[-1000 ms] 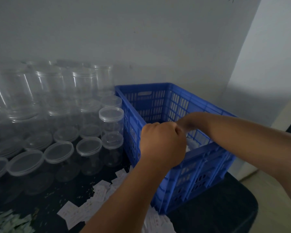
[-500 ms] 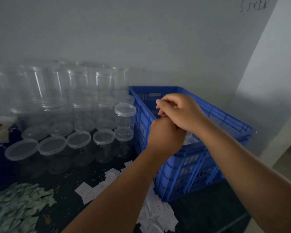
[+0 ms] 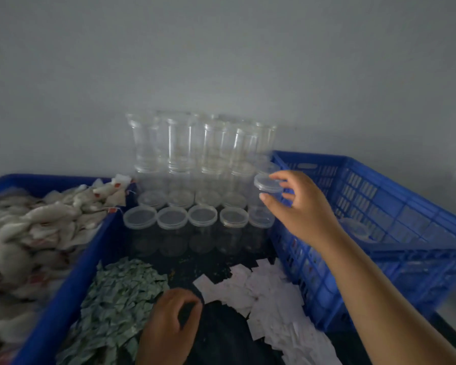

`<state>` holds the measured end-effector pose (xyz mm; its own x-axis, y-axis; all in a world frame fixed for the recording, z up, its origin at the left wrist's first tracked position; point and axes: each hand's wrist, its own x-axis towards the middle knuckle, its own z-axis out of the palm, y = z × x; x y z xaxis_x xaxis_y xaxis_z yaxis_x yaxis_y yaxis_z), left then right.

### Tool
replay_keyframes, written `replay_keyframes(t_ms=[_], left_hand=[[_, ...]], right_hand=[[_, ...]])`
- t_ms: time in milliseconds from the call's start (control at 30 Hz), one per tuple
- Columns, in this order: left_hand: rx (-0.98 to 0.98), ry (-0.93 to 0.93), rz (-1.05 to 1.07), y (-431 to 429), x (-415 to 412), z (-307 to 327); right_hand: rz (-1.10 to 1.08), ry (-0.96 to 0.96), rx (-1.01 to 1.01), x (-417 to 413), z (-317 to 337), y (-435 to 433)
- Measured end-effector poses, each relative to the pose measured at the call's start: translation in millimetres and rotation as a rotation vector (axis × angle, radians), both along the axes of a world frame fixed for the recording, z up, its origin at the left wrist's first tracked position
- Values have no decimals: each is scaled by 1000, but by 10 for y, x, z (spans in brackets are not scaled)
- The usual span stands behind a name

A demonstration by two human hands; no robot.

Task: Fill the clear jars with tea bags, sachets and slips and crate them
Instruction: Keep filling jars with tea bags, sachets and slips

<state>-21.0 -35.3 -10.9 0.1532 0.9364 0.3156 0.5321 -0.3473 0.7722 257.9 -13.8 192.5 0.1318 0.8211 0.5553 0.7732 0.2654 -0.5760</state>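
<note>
Away from the blue plastic crate (image 3: pixel 379 164) now, the right hand (image 3: pixel 304 209) grips a new small clear jar (image 3: pixel 267 187). The left hand (image 3: pixel 169 322) has curled fingers (image 3: pixel 187 301); I cannot tell if they hold anything.

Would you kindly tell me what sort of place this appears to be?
Probably a small hand-packing workstation: stacked clear lidded jars, a blue crate heaped with tea bags, and loose piles of sachets and slips.

Tea bags (image 3: pixel 24 233) blurred, cut off at L edge; back jars (image 3: pixel 195 143) smeared; blue crate (image 3: pixel 395 196) cut off at R edge.
</note>
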Motion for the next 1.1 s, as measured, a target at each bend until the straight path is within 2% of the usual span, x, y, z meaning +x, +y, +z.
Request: replay_keyframes(t_ms=[100,300,400,667,733,867,1000,1100], left_hand=[[-93,-45,109,-28,-172,-250],[-43,-138,118,19,-270,-294],[-17,-162,130,23,-298,-302],[-6,-156,131,22,-291,-319],[19,-148,135,18,-286,-327],[69,-130,134,32,-276,-358],[63,-107,102,37,-263,-375],[35,-157,91,17,-261,-335]], right_hand=[[-177,-175,-26,-123,32,473],[-367,-498,-295,-6,5,981],[-414,-631,-333,34,-67,1106],[-539,-756,-392,39,-149,1267],[-538,-716,-405,31,-130,1280],[-476,-475,-413,10,47,1189],[-357,-249,-322,-42,199,858],[-253,-169,-252,-195,118,474]])
